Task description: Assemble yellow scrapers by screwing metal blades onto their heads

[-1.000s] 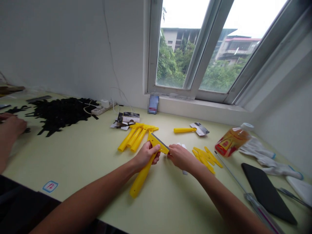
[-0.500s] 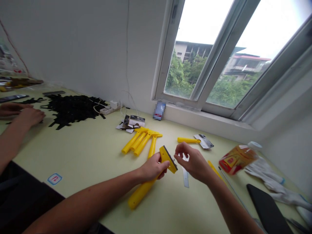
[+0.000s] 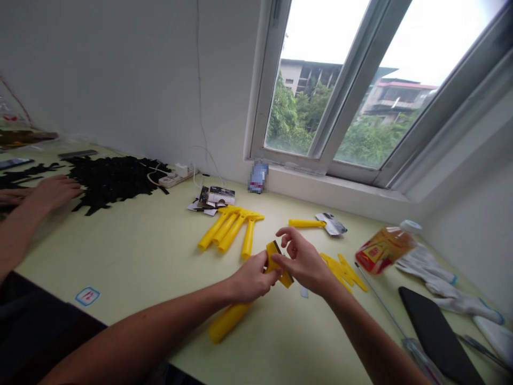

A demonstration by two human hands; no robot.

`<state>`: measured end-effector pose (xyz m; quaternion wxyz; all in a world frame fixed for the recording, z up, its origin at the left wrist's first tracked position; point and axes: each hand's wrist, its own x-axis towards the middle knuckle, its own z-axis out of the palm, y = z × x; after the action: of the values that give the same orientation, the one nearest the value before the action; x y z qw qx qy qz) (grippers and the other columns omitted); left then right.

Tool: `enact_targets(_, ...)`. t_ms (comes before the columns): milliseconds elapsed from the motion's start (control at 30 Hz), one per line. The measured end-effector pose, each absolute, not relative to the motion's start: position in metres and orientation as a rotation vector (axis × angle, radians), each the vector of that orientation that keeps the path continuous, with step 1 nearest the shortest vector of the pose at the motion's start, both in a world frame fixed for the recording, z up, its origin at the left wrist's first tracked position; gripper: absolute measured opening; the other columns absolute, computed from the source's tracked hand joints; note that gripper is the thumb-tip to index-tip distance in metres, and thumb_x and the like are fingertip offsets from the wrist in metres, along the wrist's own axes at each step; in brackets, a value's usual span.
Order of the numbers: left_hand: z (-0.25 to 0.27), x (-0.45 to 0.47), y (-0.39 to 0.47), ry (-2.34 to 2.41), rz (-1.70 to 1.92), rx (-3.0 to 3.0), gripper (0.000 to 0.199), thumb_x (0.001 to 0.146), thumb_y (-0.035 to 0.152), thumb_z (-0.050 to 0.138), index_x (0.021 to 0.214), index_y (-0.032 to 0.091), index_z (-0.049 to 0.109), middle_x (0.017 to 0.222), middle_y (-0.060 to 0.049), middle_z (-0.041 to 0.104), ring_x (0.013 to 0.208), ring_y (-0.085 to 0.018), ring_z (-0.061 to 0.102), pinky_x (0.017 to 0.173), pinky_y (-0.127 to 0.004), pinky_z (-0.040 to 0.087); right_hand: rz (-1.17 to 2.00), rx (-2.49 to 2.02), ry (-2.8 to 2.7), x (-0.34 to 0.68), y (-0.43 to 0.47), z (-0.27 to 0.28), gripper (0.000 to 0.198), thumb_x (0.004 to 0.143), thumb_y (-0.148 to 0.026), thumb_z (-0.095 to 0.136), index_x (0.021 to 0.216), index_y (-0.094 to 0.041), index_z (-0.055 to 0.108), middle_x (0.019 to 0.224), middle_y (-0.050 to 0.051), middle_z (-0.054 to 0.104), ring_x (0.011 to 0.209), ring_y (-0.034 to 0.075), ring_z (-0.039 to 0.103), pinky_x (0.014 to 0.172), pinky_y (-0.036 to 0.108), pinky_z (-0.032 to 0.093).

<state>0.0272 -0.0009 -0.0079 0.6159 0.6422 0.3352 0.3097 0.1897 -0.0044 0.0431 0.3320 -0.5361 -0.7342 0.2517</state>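
My left hand (image 3: 249, 279) is wrapped around the neck of a yellow scraper (image 3: 229, 323), its handle pointing down and left toward me. The scraper's wide head, with a dark strip along its edge, faces right. At that head, my right hand (image 3: 308, 266) presses its thumb on the yellow plastic, fingers curled behind the dark edge. Any small part between those fingers is hidden. Beneath my right hand, the end of a flat, pale metal strip (image 3: 304, 292) shows. Yellow plastic pieces (image 3: 340, 270) lie just beyond my right wrist.
Several yellow scraper handles (image 3: 232, 232) lie ahead beside small boxes (image 3: 220, 195). Another scraper (image 3: 306, 223) lies near the window. Rightward are a drink bottle (image 3: 385, 248), gloves (image 3: 428, 278), a screwdriver (image 3: 380, 299) and a black phone (image 3: 436, 331). A co-worker's hand (image 3: 56, 192) touches black strips (image 3: 116, 182).
My right hand has moved left onto the scraper's head, its thumb now touching it. The metal strip is more covered. The co-worker's hand has shifted toward the black pile. The view has turned slightly.
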Motion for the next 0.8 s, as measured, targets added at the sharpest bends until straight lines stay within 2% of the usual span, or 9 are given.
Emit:
enact_targets(67,-0.004,0.026,-0.003,0.739,0.714,1.5,0.019,0.088,0.031,0.053,0.098,0.016,0.049,0.06,0.005,0.048,0.047,-0.008,0.045,0.043,-0.019,0.036,0.973,-1.303,-1.82,0.192,-0.001,0.039,0.042,0.075,-0.032,0.067,0.111,-0.023,0.047,0.088,0.0,0.056,0.064,0.012,0.052,0.057,0.025,0.045)
enact_targets(167,0.0,0.024,-0.004,0.703,0.697,1.534,0.016,0.088,0.027,0.052,0.099,0.016,0.05,0.06,0.005,0.049,0.046,-0.008,0.046,0.042,-0.019,0.036,1.288,-1.145,-1.739,0.195,0.004,0.033,0.045,0.077,-0.039,0.068,0.112,-0.021,0.047,0.078,-0.002,0.058,0.066,0.014,0.057,0.057,0.026,0.046)
enact_targets(300,-0.002,0.023,0.001,0.667,0.654,1.514,0.011,0.086,0.026,0.054,0.09,0.017,0.049,0.061,0.004,0.05,0.045,-0.008,0.047,0.041,-0.018,0.038,1.362,-1.176,-1.724,0.199,0.007,0.031,0.049,0.076,-0.049,0.068,0.112,-0.022,0.048,0.079,0.001,0.061,0.069,0.018,0.062,0.059,0.03,0.049)
enact_targets(533,0.002,0.018,0.007,0.596,0.652,1.465,0.018,0.085,0.03,0.058,0.081,0.016,0.048,0.064,0.003,0.051,0.044,-0.007,0.05,0.04,-0.018,0.04,1.343,-1.17,-1.711,0.205,-0.002,0.032,0.07,0.075,-0.052,0.069,0.131,-0.026,0.037,0.082,0.003,0.063,0.074,0.022,0.065,0.063,0.034,0.053)
enact_targets(600,0.009,0.015,0.005,0.679,0.635,1.511,0.026,0.083,0.035,0.063,0.095,0.015,0.05,0.07,0.001,0.055,0.043,-0.007,0.052,0.04,-0.019,0.041,1.289,-1.209,-1.622,0.202,-0.007,0.032,0.075,0.071,-0.054,0.072,0.131,-0.025,0.037,0.082,0.004,0.064,0.073,0.023,0.065,0.063,0.035,0.053)
enact_targets(633,0.012,0.013,0.002,0.733,0.643,1.534,0.037,0.082,0.038,0.065,0.107,0.015,0.049,0.073,0.0,0.057,0.042,-0.008,0.053,0.039,-0.019,0.041,1.268,-1.231,-1.583,0.201,-0.01,0.031,0.076,0.07,-0.055,0.072,0.13,-0.024,0.038,0.081,0.004,0.064,0.073,0.023,0.065,0.064,0.035,0.053)
enact_targets(700,0.018,0.011,-0.002,0.828,0.716,1.597,0.061,0.081,0.04,0.065,0.131,0.018,0.036,0.079,-0.002,0.061,0.042,-0.01,0.056,0.04,-0.02,0.042,1.245,-1.261,-1.519,0.199,-0.016,0.03,0.076,0.069,-0.054,0.073,0.128,-0.022,0.038,0.08,0.003,0.064,0.073,0.022,0.065,0.063,0.034,0.052)
enact_targets(733,0.02,0.009,-0.004,0.842,0.751,1.642,0.067,0.083,0.038,0.063,0.138,0.02,0.029,0.083,-0.003,0.063,0.045,-0.011,0.059,0.042,-0.021,0.044,1.232,-1.268,-1.485,0.198,-0.018,0.029,0.073,0.07,-0.052,0.072,0.127,-0.022,0.038,0.081,0.002,0.065,0.073,0.022,0.065,0.063,0.033,0.052)
enact_targets(800,0.02,0.008,-0.004,0.862,0.81,1.797,0.07,0.083,0.034,0.064,0.142,0.024,0.028,0.091,-0.005,0.064,0.05,-0.012,0.061,0.047,-0.022,0.046,1.221,-1.259,-1.43,0.199,-0.021,0.027,0.066,0.071,-0.046,0.071,0.124,-0.021,0.04,0.079,0.0,0.064,0.073,0.02,0.065,0.064,0.032,0.051)
